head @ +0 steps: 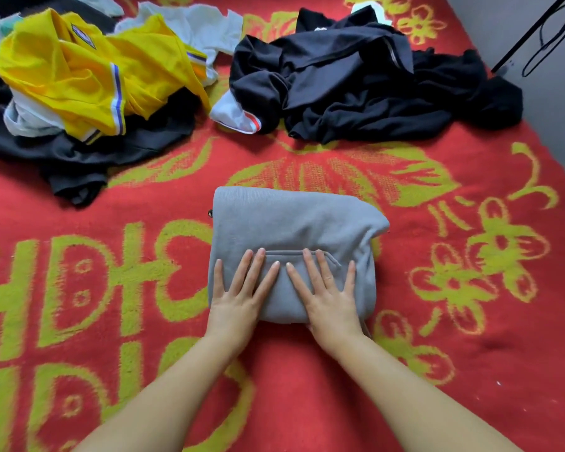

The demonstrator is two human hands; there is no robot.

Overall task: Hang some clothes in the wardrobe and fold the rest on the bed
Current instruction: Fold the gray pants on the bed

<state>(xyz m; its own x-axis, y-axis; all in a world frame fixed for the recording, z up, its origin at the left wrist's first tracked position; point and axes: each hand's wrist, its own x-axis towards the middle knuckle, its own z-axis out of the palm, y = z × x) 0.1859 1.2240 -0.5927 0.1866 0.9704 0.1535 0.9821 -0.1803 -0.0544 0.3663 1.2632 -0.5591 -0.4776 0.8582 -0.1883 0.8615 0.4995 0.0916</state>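
Observation:
A folded grey sweatshirt (291, 223) lies in a neat rectangle in the middle of the bed's red and yellow-green blanket (470, 288). My left hand (242, 291) and my right hand (327, 288) both rest flat on its near half, fingers spread, side by side and pressing down. Neither hand grips anything. At the far left lies a crumpled yellow jersey (79, 73) on dark clothes (88, 151). A heap of black garments (356, 89) sits at the far right, with a white piece (235, 115) at its near-left edge.
White clothes (196, 27) lie behind the yellow jersey. The bed's right edge runs diagonally along a grey floor (552, 102), where a black stand leg and cable (535, 31) are seen. Bare blanket surrounds the grey sweatshirt on all sides.

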